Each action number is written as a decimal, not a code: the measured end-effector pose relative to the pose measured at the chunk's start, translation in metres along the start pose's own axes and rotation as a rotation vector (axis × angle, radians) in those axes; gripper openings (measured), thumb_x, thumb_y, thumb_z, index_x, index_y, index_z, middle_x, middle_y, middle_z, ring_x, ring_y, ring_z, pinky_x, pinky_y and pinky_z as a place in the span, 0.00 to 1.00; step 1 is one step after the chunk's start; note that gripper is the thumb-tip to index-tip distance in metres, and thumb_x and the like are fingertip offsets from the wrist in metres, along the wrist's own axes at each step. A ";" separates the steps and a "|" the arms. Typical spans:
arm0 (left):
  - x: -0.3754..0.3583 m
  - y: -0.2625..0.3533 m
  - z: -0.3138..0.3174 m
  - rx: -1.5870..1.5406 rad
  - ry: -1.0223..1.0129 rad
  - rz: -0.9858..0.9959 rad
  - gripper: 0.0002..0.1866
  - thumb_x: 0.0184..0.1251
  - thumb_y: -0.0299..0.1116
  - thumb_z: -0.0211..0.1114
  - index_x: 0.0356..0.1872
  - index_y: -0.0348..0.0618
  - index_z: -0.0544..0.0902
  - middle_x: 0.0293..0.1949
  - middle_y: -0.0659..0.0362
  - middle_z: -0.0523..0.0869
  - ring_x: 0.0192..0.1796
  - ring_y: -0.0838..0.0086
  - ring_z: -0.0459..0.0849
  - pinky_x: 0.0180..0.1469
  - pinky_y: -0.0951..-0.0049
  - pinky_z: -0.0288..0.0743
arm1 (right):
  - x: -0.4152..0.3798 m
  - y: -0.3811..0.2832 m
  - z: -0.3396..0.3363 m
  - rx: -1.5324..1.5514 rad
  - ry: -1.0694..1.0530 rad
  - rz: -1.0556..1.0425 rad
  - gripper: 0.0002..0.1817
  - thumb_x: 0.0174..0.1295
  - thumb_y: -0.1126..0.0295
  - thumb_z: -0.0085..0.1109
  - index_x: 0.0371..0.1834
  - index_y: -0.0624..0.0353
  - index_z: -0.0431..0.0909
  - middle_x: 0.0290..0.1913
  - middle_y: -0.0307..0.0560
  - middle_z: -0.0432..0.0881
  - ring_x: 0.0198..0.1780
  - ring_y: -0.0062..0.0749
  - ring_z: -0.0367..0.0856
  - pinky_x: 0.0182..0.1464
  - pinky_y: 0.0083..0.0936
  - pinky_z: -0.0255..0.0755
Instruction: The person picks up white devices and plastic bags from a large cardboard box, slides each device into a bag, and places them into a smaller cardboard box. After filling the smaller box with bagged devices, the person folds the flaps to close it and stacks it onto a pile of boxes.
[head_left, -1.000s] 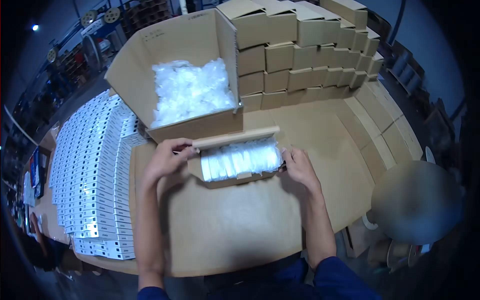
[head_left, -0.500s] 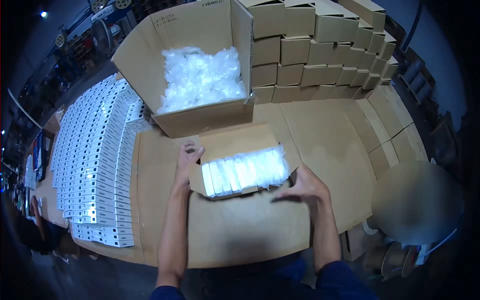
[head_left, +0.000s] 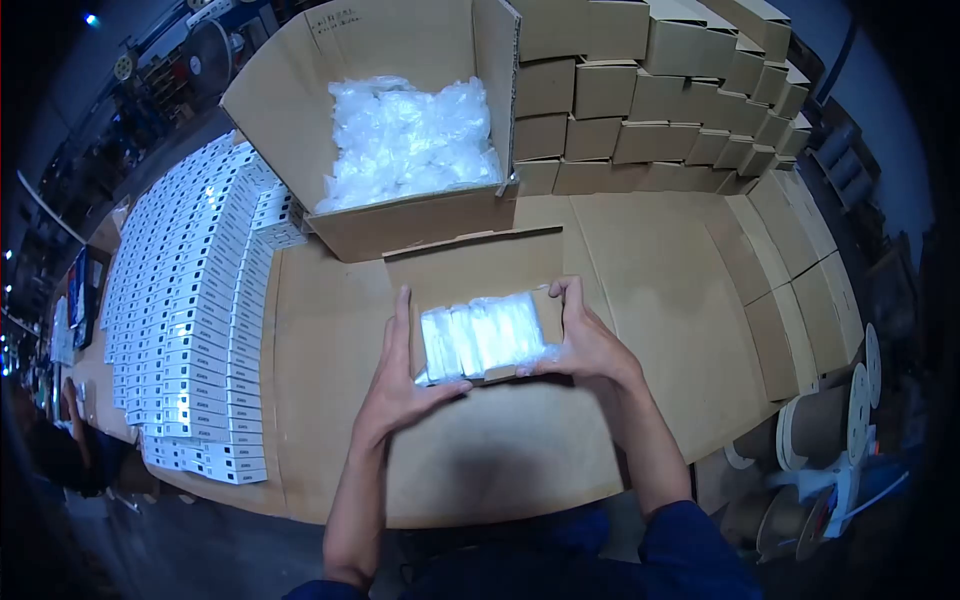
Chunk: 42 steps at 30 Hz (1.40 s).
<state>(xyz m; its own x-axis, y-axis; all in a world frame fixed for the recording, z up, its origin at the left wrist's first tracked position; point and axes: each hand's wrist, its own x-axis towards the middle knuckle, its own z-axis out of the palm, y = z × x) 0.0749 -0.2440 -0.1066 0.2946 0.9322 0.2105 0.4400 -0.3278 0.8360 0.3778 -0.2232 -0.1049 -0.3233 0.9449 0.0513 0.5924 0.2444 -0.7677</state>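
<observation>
Small carton (head_left: 475,256), lid flap up, packed with plastic-wrapped packets (head_left: 480,335), sits mid-table before me. My left hand (head_left: 400,385) and right hand (head_left: 592,345) clasp its ends, each part-open, thumbs along the front. Large carton (head_left: 420,225) of clear plastic stands just beyond; white boxes (head_left: 180,310) left, brown boxes (head_left: 600,90) behind right, top cut off. Spools (head_left: 818,425) at right. Carton's underside hidden; white-box print too small to read.
</observation>
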 end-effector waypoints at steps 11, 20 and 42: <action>0.012 0.026 0.006 0.172 0.002 -0.223 0.75 0.42 0.46 0.89 0.87 0.55 0.41 0.65 0.34 0.69 0.66 0.38 0.75 0.71 0.50 0.71 | 0.001 -0.016 0.012 -0.033 0.095 0.122 0.60 0.38 0.44 0.90 0.61 0.65 0.54 0.55 0.62 0.69 0.61 0.50 0.73 0.67 0.41 0.68; 0.001 0.019 0.031 -0.128 0.395 -0.104 0.82 0.35 0.40 0.93 0.85 0.40 0.35 0.60 0.49 0.76 0.68 0.55 0.75 0.72 0.58 0.69 | -0.007 -0.023 0.044 0.188 0.494 0.225 0.60 0.29 0.53 0.96 0.56 0.66 0.55 0.56 0.65 0.75 0.60 0.47 0.76 0.65 0.41 0.71; -0.028 -0.013 0.031 -0.188 0.295 0.122 0.19 0.59 0.33 0.78 0.50 0.44 0.83 0.68 0.49 0.75 0.75 0.51 0.69 0.77 0.49 0.61 | -0.080 -0.072 0.126 0.050 0.823 0.026 0.15 0.63 0.77 0.66 0.53 0.55 0.84 0.80 0.67 0.51 0.80 0.66 0.56 0.78 0.51 0.54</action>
<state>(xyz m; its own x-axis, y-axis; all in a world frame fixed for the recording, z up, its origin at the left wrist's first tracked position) 0.0872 -0.2708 -0.1395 0.0661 0.9012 0.4283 0.2453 -0.4308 0.8685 0.2681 -0.3436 -0.1337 0.3457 0.8125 0.4695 0.5521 0.2285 -0.8019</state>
